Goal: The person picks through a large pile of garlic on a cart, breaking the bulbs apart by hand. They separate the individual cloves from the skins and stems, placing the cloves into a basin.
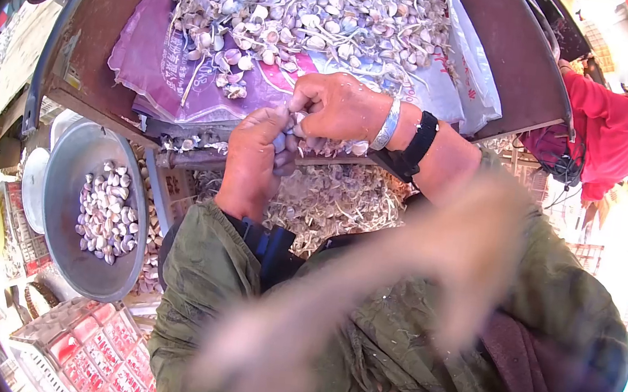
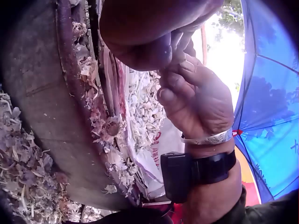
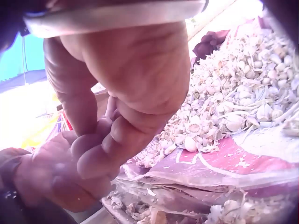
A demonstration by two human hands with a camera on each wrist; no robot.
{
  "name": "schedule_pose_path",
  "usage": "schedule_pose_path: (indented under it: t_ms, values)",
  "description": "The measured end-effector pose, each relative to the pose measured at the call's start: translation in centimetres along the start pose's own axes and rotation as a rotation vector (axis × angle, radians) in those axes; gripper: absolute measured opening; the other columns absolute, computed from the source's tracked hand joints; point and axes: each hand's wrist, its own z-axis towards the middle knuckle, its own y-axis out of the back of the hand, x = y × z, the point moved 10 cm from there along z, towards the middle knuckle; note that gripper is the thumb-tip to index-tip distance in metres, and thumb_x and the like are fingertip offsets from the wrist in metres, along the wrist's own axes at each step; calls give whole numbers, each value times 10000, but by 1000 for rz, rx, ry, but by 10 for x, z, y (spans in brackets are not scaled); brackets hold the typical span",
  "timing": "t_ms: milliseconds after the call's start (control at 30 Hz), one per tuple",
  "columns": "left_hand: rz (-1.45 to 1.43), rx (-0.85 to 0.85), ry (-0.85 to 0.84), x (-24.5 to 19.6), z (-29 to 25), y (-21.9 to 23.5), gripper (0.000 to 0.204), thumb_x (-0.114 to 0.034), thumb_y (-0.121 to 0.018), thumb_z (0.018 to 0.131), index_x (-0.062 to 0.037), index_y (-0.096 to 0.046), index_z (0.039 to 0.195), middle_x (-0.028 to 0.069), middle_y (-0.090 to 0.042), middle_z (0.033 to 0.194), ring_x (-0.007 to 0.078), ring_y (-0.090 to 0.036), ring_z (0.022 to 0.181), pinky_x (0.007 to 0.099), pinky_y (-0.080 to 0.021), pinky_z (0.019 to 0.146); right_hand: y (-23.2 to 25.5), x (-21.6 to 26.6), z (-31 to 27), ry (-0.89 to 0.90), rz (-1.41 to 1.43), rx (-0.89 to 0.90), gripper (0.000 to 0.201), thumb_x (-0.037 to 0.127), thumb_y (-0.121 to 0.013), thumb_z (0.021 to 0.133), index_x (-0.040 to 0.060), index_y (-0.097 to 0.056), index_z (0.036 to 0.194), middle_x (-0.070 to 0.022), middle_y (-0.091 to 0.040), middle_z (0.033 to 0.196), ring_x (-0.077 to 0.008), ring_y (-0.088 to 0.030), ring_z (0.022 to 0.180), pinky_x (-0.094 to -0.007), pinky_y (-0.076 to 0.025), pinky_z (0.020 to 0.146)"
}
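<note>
My left hand (image 1: 255,148) and right hand (image 1: 346,110) meet at the front edge of the garlic heap (image 1: 312,16), with fingertips touching. Between them they pinch a small garlic clove (image 1: 298,118), mostly covered by the fingers. In the left wrist view the right hand (image 2: 201,100) has its fingers curled in against the left hand's thumb. The right wrist view has the right thumb and forefinger bent down onto the left fingers, which hide most of the clove. Loose cloves, skins and dry stalks make up the heap, spread over a purple printed sack (image 1: 149,66).
A grey basin (image 1: 68,189) of cloves stands at the left. Garlic skins (image 1: 337,199) are piled below the tray's front edge. A red-and-white crate (image 1: 108,343) sits lower left. Something pale and blurred (image 1: 367,273) crosses the lap close to the camera. A person in red (image 1: 600,129) is at right.
</note>
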Motion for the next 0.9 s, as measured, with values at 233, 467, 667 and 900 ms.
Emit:
schedule_pose_path:
  t_ms: [233,467,667,900]
  values:
    - [-151,-25,16,2,-5,3,184,-239,-550,962,-59,-556,923,47,-546,634,81,-400,438,212,-304,393,1,47,-25,502,-283,-217,209,48,-688,747,47,-619,945,-44,-605,742,-101,-558,629,-277,-460,563]
    - [-319,195,122,3,-8,-13,252,-280,-517,985,-34,-549,1025,55,-552,664,88,-400,440,217,-313,395,2,48,-21,471,-155,-116,205,12,-655,791,36,-627,993,-3,-612,814,-56,-549,658,-246,-453,567]
    - [-444,361,150,-5,-10,-22,270,-258,-507,986,-4,-553,1065,93,-616,778,151,-559,572,274,-470,515,-6,28,-20,39,550,98,249,25,-607,801,-10,-609,1047,-70,-660,918,-129,-627,713,-269,-517,635]
    - [-349,160,226,12,-11,-16,189,-224,-529,956,-39,-557,934,113,-543,636,119,-387,438,250,-287,409,-32,182,-109,663,801,700,268,53,-669,825,-23,-576,1064,-106,-623,930,-182,-636,710,-294,-516,624]
